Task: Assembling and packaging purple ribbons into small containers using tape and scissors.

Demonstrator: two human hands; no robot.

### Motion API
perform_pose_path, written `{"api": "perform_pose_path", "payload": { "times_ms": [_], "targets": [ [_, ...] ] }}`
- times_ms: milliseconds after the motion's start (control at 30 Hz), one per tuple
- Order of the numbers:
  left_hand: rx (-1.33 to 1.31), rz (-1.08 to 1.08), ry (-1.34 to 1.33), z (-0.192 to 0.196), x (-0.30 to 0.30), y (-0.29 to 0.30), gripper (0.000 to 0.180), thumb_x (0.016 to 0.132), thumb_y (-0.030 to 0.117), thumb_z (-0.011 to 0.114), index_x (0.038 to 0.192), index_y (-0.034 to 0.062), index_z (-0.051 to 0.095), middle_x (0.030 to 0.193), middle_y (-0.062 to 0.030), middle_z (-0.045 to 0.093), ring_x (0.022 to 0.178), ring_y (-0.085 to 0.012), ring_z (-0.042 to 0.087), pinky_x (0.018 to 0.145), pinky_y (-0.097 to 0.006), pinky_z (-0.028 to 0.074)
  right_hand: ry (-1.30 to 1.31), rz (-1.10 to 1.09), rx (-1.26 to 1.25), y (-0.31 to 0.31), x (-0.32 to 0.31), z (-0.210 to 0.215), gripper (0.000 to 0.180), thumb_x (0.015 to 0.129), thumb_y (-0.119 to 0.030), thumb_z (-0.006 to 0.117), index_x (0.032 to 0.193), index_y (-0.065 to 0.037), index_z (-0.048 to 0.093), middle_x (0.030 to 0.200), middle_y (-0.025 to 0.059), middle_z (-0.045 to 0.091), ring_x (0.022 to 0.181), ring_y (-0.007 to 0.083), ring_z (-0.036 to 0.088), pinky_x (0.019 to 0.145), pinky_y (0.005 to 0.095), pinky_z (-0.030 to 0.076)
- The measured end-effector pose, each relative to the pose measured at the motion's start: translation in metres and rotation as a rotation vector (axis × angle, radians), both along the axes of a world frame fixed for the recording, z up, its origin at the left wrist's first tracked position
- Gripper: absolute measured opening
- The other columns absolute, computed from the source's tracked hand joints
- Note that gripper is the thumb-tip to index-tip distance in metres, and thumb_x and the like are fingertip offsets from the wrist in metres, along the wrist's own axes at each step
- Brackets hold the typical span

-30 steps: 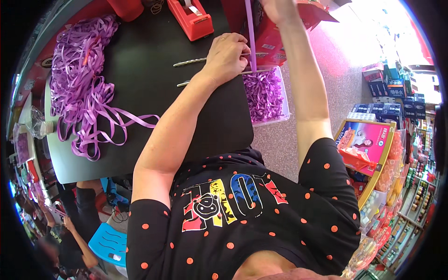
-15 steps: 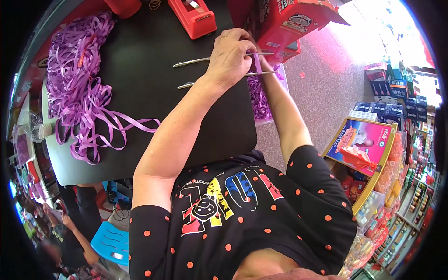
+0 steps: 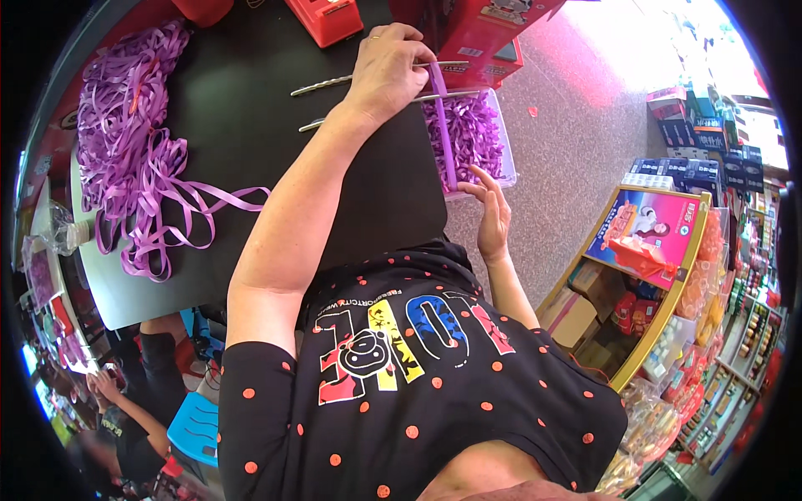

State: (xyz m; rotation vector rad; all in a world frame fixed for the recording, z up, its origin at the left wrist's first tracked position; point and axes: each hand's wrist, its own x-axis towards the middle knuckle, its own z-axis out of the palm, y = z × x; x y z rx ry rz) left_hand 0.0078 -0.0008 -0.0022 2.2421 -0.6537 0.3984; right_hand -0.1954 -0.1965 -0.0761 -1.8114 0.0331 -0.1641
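Far left, a heap of glossy purple ribbon (image 3: 129, 125), flat and narrow, tangled up top, loose loops trailing rightward over the smooth dark tabletop (image 3: 225, 117). Right of it, left ends of two thin, shiny metal rods (image 3: 320, 86); upper one has a twisted texture. Red tape dispenser (image 3: 326, 21), hard-looking, cut off at top edge. Left hand (image 3: 388, 71) lies across the rods, fingers curled in, tips closed on the purple strip (image 3: 443, 125) at its upper end by the upper rod. Strip is flat and straight, crosses both rods, hangs down over a clear plastic bin (image 3: 506, 146) full of crinkled purple ribbon bits. Red cardboard carton (image 3: 480, 37) above the bin, straight-edged. Right hand (image 3: 493, 213): fingers loosely parted, near strip's lower end; can't tell if pinching. Speckled floor (image 3: 576, 125) beyond.
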Motion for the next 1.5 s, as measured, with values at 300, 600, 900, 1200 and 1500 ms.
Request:
{"api": "perform_pose_path", "payload": {
  "times_ms": [300, 600, 900, 1200, 1500],
  "targets": [
    [0.001, -0.004, 0.018, 0.001, -0.002, 0.001, 0.020, 0.066, 0.005, 0.065, 0.084, 0.0108, 0.072, 0.109, -0.0063, 0.060, 0.106, -0.0278, 0.051, 0.092, -0.037, 0.042, -0.218, -0.049, 0.151, 0.013, -0.003, 0.061, 0.058, 0.097, -0.042, 0.028, 0.122, 0.005, 0.051, 0.092, 0.0143, 0.068, 0.097, 0.0191, 0.054, 0.094, 0.0361, 0.034],
    [-0.016, 0.024, 0.004, 0.001, -0.002, 0.000, 0.016, 0.065, 0.005, 0.065, 0.081, 0.0078, 0.070, 0.108, -0.0085, 0.060, 0.105, -0.0290, 0.052, 0.091, -0.037, 0.042, -0.448, 0.344, 0.507, 0.013, 0.117, 0.133, 0.077, 0.092, -0.062, 0.023, 0.132, 0.002, 0.041, 0.092, 0.0202, 0.065, 0.096, 0.0304, 0.060, 0.097, 0.0399, 0.033],
    [0.017, 0.046, -0.002, 0.003, -0.003, 0.000, 0.013, 0.063, 0.008, 0.067, 0.076, 0.0031, 0.068, 0.109, -0.0118, 0.058, 0.106, -0.0302, 0.051, 0.093, -0.037, 0.042, -0.172, 0.435, 0.264, 0.019, 0.260, 0.088, 0.073, 0.097, -0.056, 0.012, 0.139, 0.000, 0.032, 0.107, 0.0164, 0.065, 0.109, 0.0175, 0.053, 0.101, 0.0341, 0.027],
    [-0.024, 0.067, 0.008, 0.003, -0.005, -0.001, 0.011, 0.064, 0.006, 0.068, 0.075, 0.0029, 0.067, 0.110, -0.0108, 0.058, 0.107, -0.0296, 0.051, 0.093, -0.037, 0.042, 0.069, 0.310, 0.138, 0.013, 0.229, 0.024, 0.064, 0.099, -0.050, 0.017, 0.139, -0.004, 0.037, 0.100, 0.0120, 0.067, 0.096, 0.0175, 0.060, 0.087, 0.0317, 0.045],
    [-0.077, 0.049, -0.002, 0.010, -0.009, -0.001, 0.025, 0.069, 0.006, 0.067, 0.094, 0.0053, 0.067, 0.111, -0.0092, 0.057, 0.105, -0.0264, 0.053, 0.090, -0.033, 0.043, -0.106, 0.059, 0.114, 0.037, 0.094, 0.040, 0.032, 0.100, -0.021, 0.036, 0.110, 0.000, 0.057, 0.106, 0.0095, 0.063, 0.103, 0.0161, 0.056, 0.092, 0.0305, 0.040]
  ]
}}
